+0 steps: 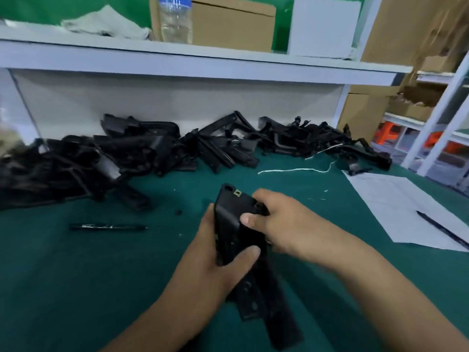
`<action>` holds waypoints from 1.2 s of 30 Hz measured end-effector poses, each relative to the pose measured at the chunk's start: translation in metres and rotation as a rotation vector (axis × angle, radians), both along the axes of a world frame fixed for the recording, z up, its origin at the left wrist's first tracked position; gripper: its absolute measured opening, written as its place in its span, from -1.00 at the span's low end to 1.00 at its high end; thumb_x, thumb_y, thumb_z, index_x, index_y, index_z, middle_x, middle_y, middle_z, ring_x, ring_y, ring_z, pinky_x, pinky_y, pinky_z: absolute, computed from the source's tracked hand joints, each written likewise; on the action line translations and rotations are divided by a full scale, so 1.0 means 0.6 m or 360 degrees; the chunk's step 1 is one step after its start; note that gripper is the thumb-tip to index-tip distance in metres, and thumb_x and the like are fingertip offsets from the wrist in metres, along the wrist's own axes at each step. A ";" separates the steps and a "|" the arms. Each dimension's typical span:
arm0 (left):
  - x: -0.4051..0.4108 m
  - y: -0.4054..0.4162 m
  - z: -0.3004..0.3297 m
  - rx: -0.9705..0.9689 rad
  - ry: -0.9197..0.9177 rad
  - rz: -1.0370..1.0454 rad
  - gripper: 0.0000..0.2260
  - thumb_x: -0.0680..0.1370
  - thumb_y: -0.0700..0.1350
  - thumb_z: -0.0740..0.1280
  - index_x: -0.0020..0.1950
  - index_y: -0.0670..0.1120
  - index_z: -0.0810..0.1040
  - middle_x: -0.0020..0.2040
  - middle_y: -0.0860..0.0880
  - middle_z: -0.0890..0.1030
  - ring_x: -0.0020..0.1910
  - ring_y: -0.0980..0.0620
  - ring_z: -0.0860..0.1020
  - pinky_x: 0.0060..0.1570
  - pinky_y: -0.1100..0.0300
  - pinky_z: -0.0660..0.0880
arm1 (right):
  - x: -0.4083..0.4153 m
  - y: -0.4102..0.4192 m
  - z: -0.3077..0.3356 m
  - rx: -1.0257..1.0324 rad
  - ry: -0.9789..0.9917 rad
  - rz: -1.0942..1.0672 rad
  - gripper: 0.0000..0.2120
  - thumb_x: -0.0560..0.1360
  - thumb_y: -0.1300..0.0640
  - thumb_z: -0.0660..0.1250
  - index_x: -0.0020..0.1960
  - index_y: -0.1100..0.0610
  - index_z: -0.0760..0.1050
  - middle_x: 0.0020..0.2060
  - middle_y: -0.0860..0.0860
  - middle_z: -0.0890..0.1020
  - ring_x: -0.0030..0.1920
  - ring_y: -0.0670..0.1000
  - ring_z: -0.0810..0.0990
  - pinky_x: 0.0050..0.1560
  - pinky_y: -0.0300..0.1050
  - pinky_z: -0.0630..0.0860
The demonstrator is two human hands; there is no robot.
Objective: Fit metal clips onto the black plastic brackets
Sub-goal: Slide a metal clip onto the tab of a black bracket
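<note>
A green table (76, 275) holds a big pile of black plastic brackets (142, 151) at the back. A white paper (396, 207) lies on the right, a black pen (107, 227) on the left. In the middle, the left hand (215, 252) and right hand (281, 219) both grip one black bracket (234, 229). A small metal clip (238, 192) sits near its top.

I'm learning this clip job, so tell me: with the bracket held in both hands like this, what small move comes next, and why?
Probably press the far right corner home with the right hand. The black plastic bracket is gripped by both hands, the left hand steadying its middle; one small brass-coloured metal clip already sits at the far end, while the right fingers curl over the neighbouring corner. Whether they hold a clip is hidden.
</note>
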State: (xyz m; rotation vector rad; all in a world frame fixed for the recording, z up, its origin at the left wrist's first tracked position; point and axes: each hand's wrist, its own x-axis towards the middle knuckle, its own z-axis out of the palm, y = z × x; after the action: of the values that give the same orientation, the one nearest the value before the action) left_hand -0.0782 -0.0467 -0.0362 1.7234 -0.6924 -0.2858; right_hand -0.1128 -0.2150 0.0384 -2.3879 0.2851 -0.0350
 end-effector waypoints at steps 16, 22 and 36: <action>0.064 0.044 -0.004 0.1163 -0.0905 0.0254 -0.36 0.43 0.35 0.08 0.50 0.30 0.04 0.00 0.17 0.58 -0.13 0.04 0.60 -0.20 0.11 0.48 | -0.010 -0.048 -0.034 0.0637 0.0956 0.0921 -0.76 0.56 0.05 0.50 0.07 0.22 0.62 -0.04 0.25 0.69 -0.10 0.15 0.68 0.03 0.08 0.66; 0.065 0.031 -0.012 0.1325 -0.1341 0.0349 -0.25 0.54 0.35 -0.13 0.63 0.12 -0.36 -0.03 0.13 0.50 -0.50 0.06 0.29 -0.52 0.18 0.18 | 0.016 -0.051 -0.060 0.0822 0.0110 0.0527 -0.78 0.52 -0.05 0.48 -0.07 0.11 0.65 -0.23 0.06 0.67 -0.23 0.04 0.63 -0.28 -0.08 0.57; 0.091 0.035 -0.024 0.1204 -0.1312 0.0558 -0.36 0.53 0.10 0.41 0.59 0.11 0.31 -0.10 0.06 0.46 -0.25 0.01 0.53 -0.48 0.22 0.31 | 0.040 -0.016 -0.104 0.1082 -0.0243 0.0315 -0.83 0.61 0.23 0.41 -0.15 0.19 0.52 -0.35 0.07 0.59 -0.36 0.02 0.61 -0.36 -0.06 0.52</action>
State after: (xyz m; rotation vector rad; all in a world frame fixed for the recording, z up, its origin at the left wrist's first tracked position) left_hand -0.0238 -0.0254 -0.0507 2.6827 -0.9025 0.5145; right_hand -0.0888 -0.2248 -0.0242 -1.7153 -0.0195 -0.0233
